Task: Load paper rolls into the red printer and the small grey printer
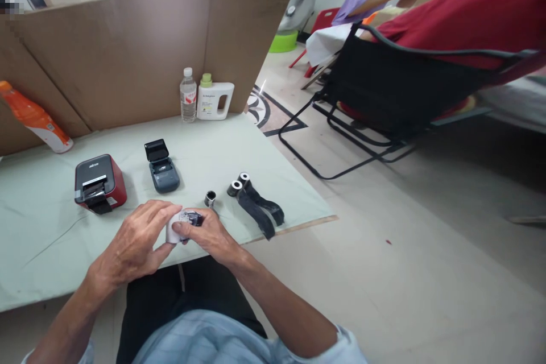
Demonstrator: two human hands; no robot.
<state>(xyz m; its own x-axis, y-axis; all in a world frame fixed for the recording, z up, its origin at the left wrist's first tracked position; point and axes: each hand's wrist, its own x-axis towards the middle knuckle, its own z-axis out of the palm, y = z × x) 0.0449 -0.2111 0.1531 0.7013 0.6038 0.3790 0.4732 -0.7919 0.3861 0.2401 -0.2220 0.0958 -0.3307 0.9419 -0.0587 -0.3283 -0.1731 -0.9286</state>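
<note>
A small white roll with dark printed patches is held just above the table's near edge. My right hand grips its right side, thumb on top. Fingers curved, my left hand holds its left side. Behind my right hand lies a small dark, shiny hollow cylinder. Two rolls with long black strips lie to the right. A dark blue mini label printer stands beyond my hands with its lid up. A red and black label printer sits to the left, a black strip hanging from its front.
A cardboard partition borders the far side of the table. Along it stand a water bottle, a white jug and a tilted orange bottle. A black folding chair and other people are beyond the table.
</note>
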